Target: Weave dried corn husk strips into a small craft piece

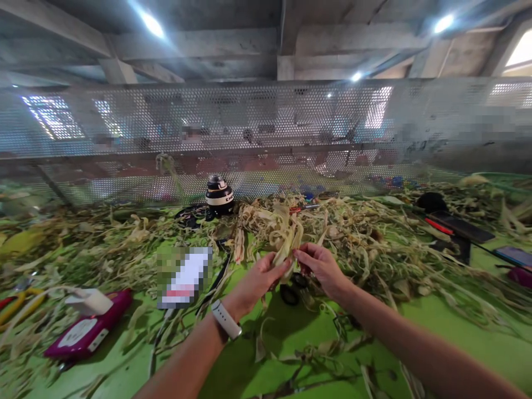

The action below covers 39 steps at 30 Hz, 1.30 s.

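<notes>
Bare concrete beams and bright lamps hang over a room divided by a perforated metal screen (257, 116), before which stands a bright green table (440, 318) strewn with dry, curling plant scraps (361, 235). At the middle, just above the table's near part, two bare hands hold a bunch of pale, papery strips (286, 235). The left hand (265, 270), with a white watch band (226, 320) at its wrist, grips the lower end between thumb and fingers; the right hand (322, 267) pinches the bunch's right edge. Black loops (288, 295) lie just below the hands. Beyond stands a black flask (220, 195) with a cream band. To the left lie a blurred-out white object (188, 277) and a magenta device (75, 339) with a white plug (89, 302).
</notes>
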Available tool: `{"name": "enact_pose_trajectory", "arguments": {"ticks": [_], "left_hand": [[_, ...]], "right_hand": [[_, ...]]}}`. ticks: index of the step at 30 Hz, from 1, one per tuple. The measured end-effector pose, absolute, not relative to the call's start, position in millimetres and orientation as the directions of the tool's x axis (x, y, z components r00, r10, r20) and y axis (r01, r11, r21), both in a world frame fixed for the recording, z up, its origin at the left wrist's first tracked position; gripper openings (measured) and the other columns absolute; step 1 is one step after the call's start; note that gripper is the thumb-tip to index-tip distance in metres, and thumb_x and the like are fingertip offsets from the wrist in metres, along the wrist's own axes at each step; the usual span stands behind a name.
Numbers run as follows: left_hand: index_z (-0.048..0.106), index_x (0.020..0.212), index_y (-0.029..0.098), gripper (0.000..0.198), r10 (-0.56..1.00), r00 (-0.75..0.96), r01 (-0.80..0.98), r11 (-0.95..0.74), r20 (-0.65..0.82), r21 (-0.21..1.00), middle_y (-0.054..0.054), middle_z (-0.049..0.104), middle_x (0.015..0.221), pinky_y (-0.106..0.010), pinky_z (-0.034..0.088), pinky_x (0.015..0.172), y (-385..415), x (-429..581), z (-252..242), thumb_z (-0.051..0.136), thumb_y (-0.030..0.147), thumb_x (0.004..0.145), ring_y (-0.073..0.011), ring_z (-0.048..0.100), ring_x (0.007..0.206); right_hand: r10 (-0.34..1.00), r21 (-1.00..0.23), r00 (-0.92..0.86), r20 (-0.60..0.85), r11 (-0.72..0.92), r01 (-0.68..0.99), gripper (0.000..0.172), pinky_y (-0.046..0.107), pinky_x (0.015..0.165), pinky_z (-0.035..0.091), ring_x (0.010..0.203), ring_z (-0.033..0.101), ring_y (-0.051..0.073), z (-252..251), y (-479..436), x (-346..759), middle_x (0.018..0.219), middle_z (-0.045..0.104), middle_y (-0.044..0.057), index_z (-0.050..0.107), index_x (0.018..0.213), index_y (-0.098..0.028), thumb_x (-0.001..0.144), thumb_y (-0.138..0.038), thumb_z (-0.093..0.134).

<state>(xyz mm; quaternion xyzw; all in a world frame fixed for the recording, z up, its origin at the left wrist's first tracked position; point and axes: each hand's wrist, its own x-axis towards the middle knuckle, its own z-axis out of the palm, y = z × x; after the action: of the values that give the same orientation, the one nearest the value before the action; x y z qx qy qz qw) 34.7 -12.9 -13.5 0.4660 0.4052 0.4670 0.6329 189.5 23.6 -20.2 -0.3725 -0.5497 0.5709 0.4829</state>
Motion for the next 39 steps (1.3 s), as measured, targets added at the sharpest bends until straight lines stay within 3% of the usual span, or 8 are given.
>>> {"name": "enact_pose_trajectory", "arguments": {"ticks": [7, 15, 24, 29, 32, 36, 39], "left_hand": [[0.068, 0.076, 0.018, 0.019, 0.987, 0.14, -0.23, 0.106, -0.075, 0.967, 0.0, 0.059, 0.059, -0.019, 0.03, 0.044, -12.4, 35.9, -11.0, 0.073, 0.029, 0.062, -0.0099, 0.046, 0.05], [0.067, 0.079, 0.018, 0.021, 0.986, 0.12, -0.254, 0.143, -0.115, 0.957, -0.001, 0.061, 0.065, -0.019, 0.038, 0.049, -10.8, 36.9, -18.0, 0.073, 0.028, 0.061, -0.0104, 0.049, 0.053], [0.065, 0.08, 0.016, 0.023, 0.972, 0.213, -0.198, 0.144, -0.101, 0.97, 0.002, 0.053, 0.058, -0.017, 0.024, 0.04, -14.1, 35.1, -9.1, 0.072, 0.032, 0.064, -0.0062, 0.036, 0.045], [0.057, 0.069, 0.019, 0.02, 0.995, 0.085, -0.211, 0.075, -0.058, 0.975, 0.005, 0.042, 0.048, -0.02, 0.025, 0.04, -11.6, 29.6, -12.3, 0.062, 0.038, 0.073, -0.0082, 0.034, 0.041], [0.062, 0.07, 0.019, 0.018, 0.998, 0.023, -0.14, -0.061, 0.065, 0.988, 0.0, 0.056, 0.06, -0.022, 0.038, 0.052, -9.8, 28.3, -11.9, 0.063, 0.037, 0.073, -0.012, 0.049, 0.056], [0.069, 0.078, 0.018, 0.022, 0.998, 0.033, -0.17, -0.048, 0.054, 0.984, -0.004, 0.063, 0.102, -0.022, 0.041, 0.077, -7.3, 28.8, -14.2, 0.071, 0.036, 0.066, -0.0147, 0.056, 0.088], [0.07, 0.08, 0.017, 0.029, 0.995, 0.089, -0.248, 0.056, -0.034, 0.967, -0.005, 0.067, 0.093, -0.024, 0.042, 0.076, -6.0, 30.2, -18.6, 0.075, 0.037, 0.06, -0.0143, 0.058, 0.082]], "right_hand": [[0.959, -0.994, -0.266, 0.093, 0.075, -0.079, 0.042, 0.019, 0.038, 0.035, 0.037, 0.043, 0.005, -26.8, 27.5, 187.9, 0.052, 0.05, -0.006, 0.057, 0.067, -0.016, 0.058, -0.055, 0.07], [0.94, -0.996, -0.333, 0.071, 0.051, -0.068, 0.031, 0.018, 0.039, 0.036, 0.04, 0.05, 0.006, -29.7, 30.0, 189.9, 0.059, 0.054, -0.005, 0.058, 0.076, -0.016, 0.065, -0.044, 0.066], [0.933, -0.995, -0.348, 0.097, 0.104, 0.001, 0.022, 0.019, 0.039, 0.039, 0.039, 0.044, 0.006, -23.4, 27.3, 192.0, 0.055, 0.051, -0.005, 0.056, 0.07, -0.016, 0.068, -0.037, 0.061], [0.947, -0.962, -0.249, 0.202, 0.24, 0.132, 0.02, 0.02, 0.042, 0.04, 0.042, 0.047, 0.008, -25.9, 29.8, 195.5, 0.053, 0.049, -0.005, 0.052, 0.064, -0.018, 0.072, -0.036, 0.058], [0.944, -0.943, -0.216, 0.25, 0.288, 0.165, 0.02, 0.021, 0.046, 0.043, 0.046, 0.05, 0.009, -28.2, 29.5, 195.4, 0.055, 0.053, -0.004, 0.056, 0.064, -0.018, 0.073, -0.036, 0.058], [0.946, -0.967, -0.242, 0.215, 0.241, 0.083, 0.023, 0.022, 0.049, 0.045, 0.05, 0.053, 0.01, -27.9, 24.6, 191.1, 0.063, 0.061, -0.001, 0.063, 0.069, -0.015, 0.07, -0.038, 0.061], [0.949, -0.984, -0.267, 0.17, 0.177, 0.004, 0.025, 0.021, 0.046, 0.043, 0.048, 0.053, 0.01, -24.6, 20.2, 188.4, 0.064, 0.064, 0.0, 0.066, 0.07, -0.015, 0.068, -0.039, 0.063]]}}
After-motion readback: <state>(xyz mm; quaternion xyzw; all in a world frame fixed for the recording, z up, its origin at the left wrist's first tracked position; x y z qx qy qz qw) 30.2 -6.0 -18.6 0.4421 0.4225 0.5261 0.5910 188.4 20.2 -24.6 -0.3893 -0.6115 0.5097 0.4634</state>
